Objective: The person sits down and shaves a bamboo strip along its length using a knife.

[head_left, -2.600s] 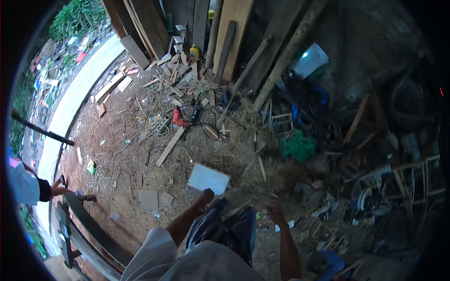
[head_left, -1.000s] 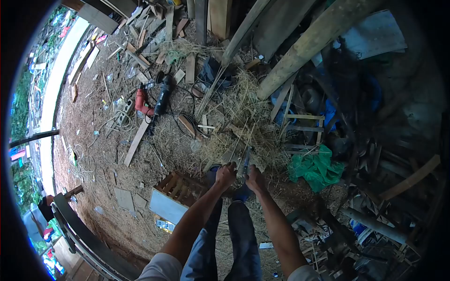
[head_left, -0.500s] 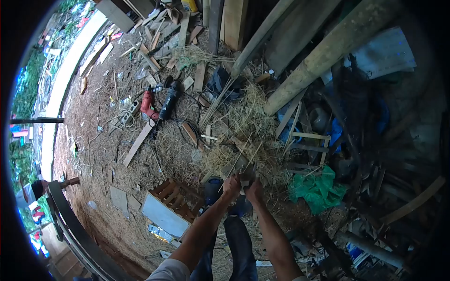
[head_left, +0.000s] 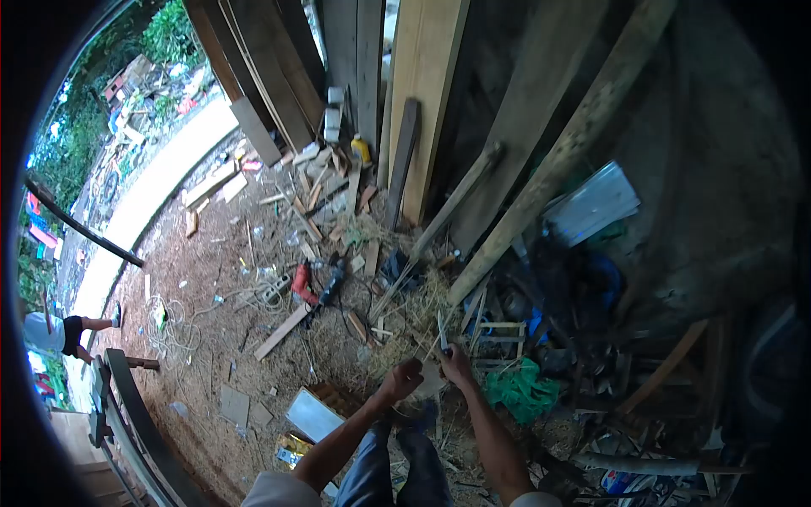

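While right hand (head_left: 457,363) grasps knife (head_left: 442,329), blade pointing away from wrist, left hand (head_left: 401,381) is clenched near it, contents indistinct; green plastic (head_left: 524,392) lies right of right hand, red drill (head_left: 302,284) beyond left hand.

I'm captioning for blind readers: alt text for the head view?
A person's right hand holds a slim pale-bladed knife, blade up, beside their closed left hand. Beyond, a red power drill lies on littered brown ground.

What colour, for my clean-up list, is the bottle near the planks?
The bottle is yellow, as the head view shows.
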Tool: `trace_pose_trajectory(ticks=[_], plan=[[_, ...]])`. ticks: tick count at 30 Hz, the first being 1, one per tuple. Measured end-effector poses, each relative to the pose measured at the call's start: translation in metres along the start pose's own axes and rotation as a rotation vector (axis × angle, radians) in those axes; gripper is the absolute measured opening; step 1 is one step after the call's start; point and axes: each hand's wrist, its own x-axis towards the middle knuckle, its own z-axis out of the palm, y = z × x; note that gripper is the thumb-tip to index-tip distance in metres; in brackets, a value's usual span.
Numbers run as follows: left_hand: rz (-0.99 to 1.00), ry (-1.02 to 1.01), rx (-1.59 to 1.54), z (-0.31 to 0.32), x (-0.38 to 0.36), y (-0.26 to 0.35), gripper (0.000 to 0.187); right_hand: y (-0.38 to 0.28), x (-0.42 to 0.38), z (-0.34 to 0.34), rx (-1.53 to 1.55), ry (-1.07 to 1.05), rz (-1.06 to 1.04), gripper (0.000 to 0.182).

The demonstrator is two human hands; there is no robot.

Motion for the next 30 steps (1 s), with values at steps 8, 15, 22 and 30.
trace_pose_trajectory(ticks=[8,15,22,30], plan=[[0.018,0.094,0.004,-0.073,0.036,0.136,0.021,-0.151,-0.065,-0.046,0.797,-0.165,-0.246,0.024],[0.002,-0.043,-0.134,-0.104,0.071,0.173,0.023,-0.198,-0.072,-0.064,0.976,-0.094,-0.365,0.020],[-0.023,-0.316,-0.146,-0.140,0.119,0.158,0.026,-0.207,-0.058,-0.078,1.011,0.261,-0.436,0.029],[-0.123,-0.672,-0.152,-0.175,0.175,0.095,0.017,-0.190,-0.030,0.000,1.194,0.504,-0.208,0.028]])
